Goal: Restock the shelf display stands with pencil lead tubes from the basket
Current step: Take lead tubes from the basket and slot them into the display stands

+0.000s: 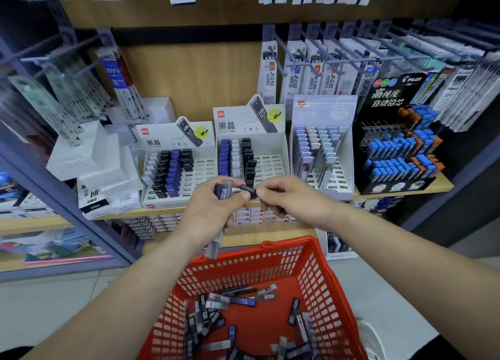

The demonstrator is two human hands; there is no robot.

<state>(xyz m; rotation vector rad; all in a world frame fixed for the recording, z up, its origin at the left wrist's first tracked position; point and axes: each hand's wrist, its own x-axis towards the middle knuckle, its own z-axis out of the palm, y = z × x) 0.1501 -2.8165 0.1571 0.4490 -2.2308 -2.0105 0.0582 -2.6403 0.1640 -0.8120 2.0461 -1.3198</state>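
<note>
My left hand (213,211) grips a bundle of pencil lead tubes (223,190), whose lower ends stick out below the fist. My right hand (284,194) pinches one black-capped tube (248,189) at the bundle's top, fingertips touching the left hand. Both hands hover in front of two white display stands: the left stand (176,170) holds black and blue tubes, the middle stand (251,156) holds blue, white and black rows with bare slots on the right. A red basket (311,273) below holds several loose tubes (232,303).
A third white stand with pastel tubes (322,148) and a black Pilot stand with blue tubes (397,148) sit to the right. White boxes (92,162) are stacked at left. Packs hang from hooks (311,59) above the shelf.
</note>
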